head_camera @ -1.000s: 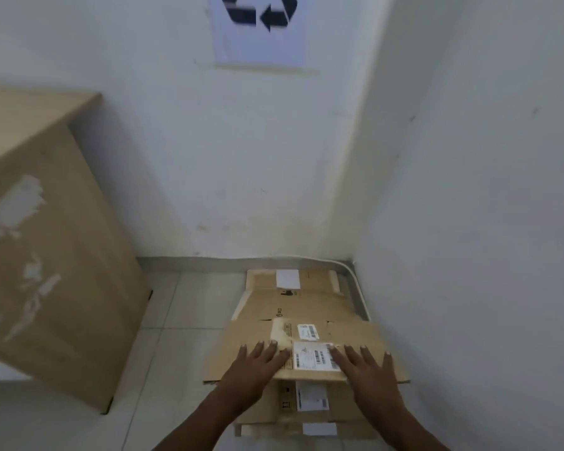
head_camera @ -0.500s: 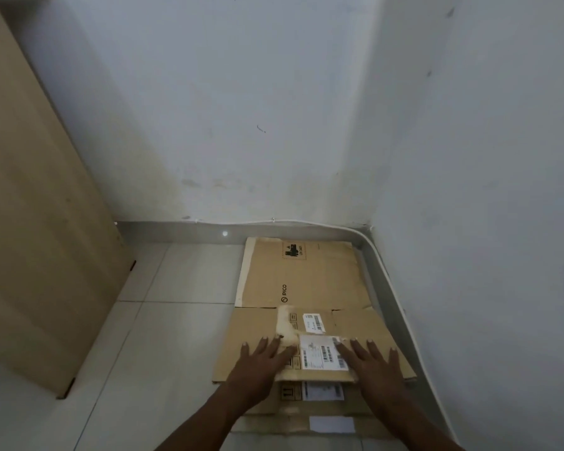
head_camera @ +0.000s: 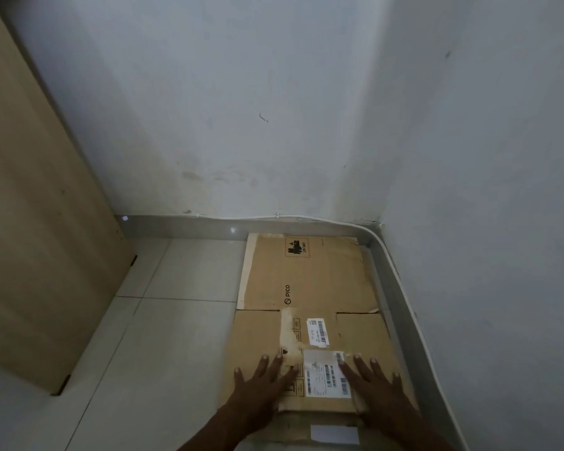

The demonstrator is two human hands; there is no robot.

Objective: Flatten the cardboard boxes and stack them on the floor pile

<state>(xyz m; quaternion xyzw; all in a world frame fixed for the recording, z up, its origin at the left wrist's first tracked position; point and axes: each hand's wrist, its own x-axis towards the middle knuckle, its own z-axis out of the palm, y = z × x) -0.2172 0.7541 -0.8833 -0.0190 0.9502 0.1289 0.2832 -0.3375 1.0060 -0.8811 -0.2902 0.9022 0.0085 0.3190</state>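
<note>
A flattened brown cardboard box (head_camera: 310, 281) with a PICO print and white shipping labels lies on top of the floor pile in the room's corner. My left hand (head_camera: 261, 388) presses flat on its near left part, fingers spread. My right hand (head_camera: 376, 390) presses flat on its near right part, beside a barcode label (head_camera: 328, 374). Another flattened sheet (head_camera: 332, 432) with a white label sticks out from under the near edge. Neither hand grips anything.
White walls meet in the corner right behind and to the right of the pile, with a grey skirting (head_camera: 391, 281) and a thin white cable along it. A tall wooden cabinet (head_camera: 36, 242) stands at the left. Pale floor tiles (head_camera: 163, 336) lie between cabinet and pile.
The view has tilted down and come closer to the pile. The box now lies flatter and both hands have stayed pressed on its near end.
</note>
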